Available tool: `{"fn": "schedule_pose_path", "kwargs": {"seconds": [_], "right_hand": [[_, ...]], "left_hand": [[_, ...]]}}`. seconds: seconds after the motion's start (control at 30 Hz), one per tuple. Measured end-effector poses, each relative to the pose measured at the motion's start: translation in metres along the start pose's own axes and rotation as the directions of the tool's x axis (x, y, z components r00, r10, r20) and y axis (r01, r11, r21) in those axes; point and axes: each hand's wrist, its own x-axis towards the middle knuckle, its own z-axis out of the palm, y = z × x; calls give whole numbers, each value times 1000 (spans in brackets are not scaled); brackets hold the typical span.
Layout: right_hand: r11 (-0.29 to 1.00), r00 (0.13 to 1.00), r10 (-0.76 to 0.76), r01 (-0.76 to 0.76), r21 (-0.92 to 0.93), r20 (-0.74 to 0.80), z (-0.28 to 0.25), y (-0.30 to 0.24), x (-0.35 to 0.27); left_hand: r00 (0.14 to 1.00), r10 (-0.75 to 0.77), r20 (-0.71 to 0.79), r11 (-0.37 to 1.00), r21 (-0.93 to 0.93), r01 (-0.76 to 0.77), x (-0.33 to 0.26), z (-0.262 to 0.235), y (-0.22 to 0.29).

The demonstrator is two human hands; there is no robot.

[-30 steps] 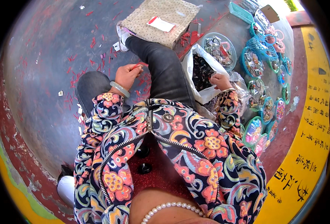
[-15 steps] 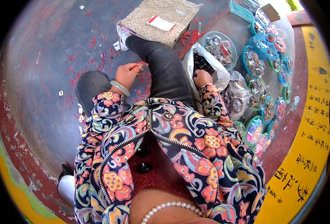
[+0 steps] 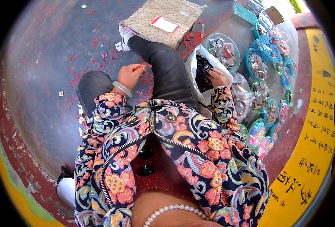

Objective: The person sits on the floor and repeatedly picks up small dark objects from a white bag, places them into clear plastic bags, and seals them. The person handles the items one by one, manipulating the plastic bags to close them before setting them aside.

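Note:
My left hand (image 3: 130,76), with a pale bangle at the wrist, is closed over my lap between my knees. A small red strip (image 3: 141,66) sticks out between its thumb and fingers. To the right, a white plastic bag (image 3: 224,72) stands open beside my leg, full of small dark pieces (image 3: 203,73). My right hand (image 3: 218,78) is at the bag's mouth near its right side, fingers curled toward the dark pieces. What those fingertips pinch is too small to make out.
A dotted cloth-covered block (image 3: 144,17) bears a white packet with a red edge (image 3: 163,24). Several baskets (image 3: 256,63) of small items and a clear plastic bag (image 3: 241,94) are on the right. Red strips (image 3: 95,41) litter the floor. A yellow lettered border (image 3: 319,113) curves along the right.
My right hand has moved rightward from the bag's middle to its right side, and its fingers now show more. The left hand stays in place with the red strip.

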Motion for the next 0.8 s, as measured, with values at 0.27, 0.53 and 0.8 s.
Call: {"fn": "schedule_pose_path", "kwargs": {"seconds": [0.27, 0.53, 0.8], "right_hand": [[870, 979, -140, 48, 491, 152, 10, -24, -11], [822, 907, -265, 34, 569, 329, 37, -45, -26], [906, 883, -306, 156, 394, 355, 48, -67, -37]], "left_hand": [[999, -27, 44, 997, 74, 24, 0, -4, 1], [999, -25, 49, 997, 75, 21, 1, -6, -3], [998, -33, 57, 997, 75, 28, 2, -4, 0]]}}
